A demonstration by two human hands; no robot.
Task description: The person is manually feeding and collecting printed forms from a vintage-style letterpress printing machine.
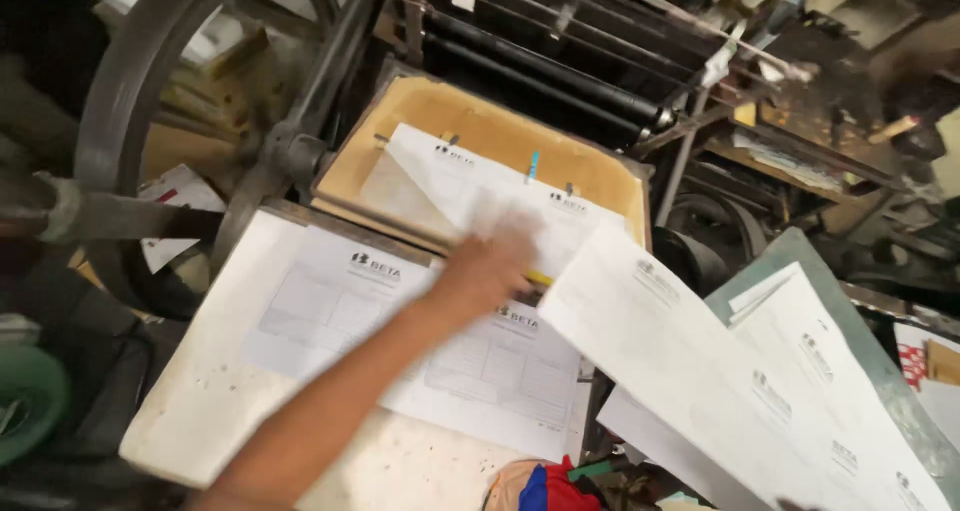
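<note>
My left hand (pixel 490 261) reaches from the lower left across a white delivery board (pixel 200 401) to the tan platen (pixel 420 106) of a printing press. It is blurred and lies on the lower edge of a white printed sheet (pixel 450 176) on the platen; whether it grips the sheet is unclear. Under my forearm lie printed forms (pixel 330 301) on the board. Another white sheet (pixel 660 331) slants in the air to the right of the hand, its lower end leaving the picture. My right hand is out of sight.
A big iron flywheel (pixel 120 91) stands at the left. Black ink rollers (pixel 540 71) run behind the platen. A fanned pile of sheets (pixel 830 381) rests on a grey-green board at the right. A coloured cloth (pixel 545 486) lies at the bottom edge.
</note>
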